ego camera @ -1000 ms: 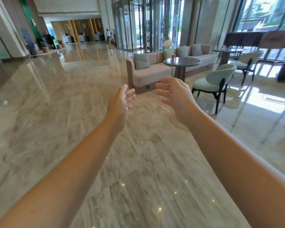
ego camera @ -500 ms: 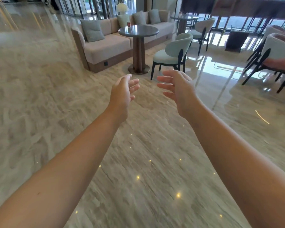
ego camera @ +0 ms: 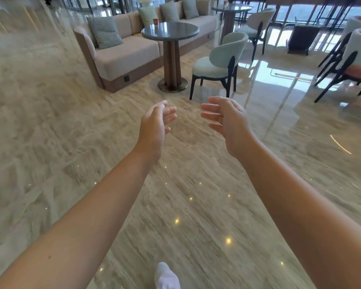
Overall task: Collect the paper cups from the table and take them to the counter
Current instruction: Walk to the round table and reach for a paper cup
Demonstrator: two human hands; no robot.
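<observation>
A small red paper cup (ego camera: pixel 155 20) stands at the far left edge of a round dark table (ego camera: pixel 175 31) on a wooden pedestal, straight ahead across the marble floor. My left hand (ego camera: pixel 154 127) and my right hand (ego camera: pixel 227 122) are stretched out in front of me, palms facing each other, fingers apart, nothing in either. Both hands are well short of the table, at about its base in the picture.
A beige sofa (ego camera: pixel 125 51) with cushions runs behind and left of the table. A pale green chair (ego camera: pixel 219 63) stands at the table's right. More chairs (ego camera: pixel 346 59) and a second round table (ego camera: pixel 230 9) lie to the right and behind. My white shoe (ego camera: pixel 166 277) shows at the bottom.
The table, sofa and chair have grown larger and nearer as I walk toward them. My hands have kept the same open pose.
</observation>
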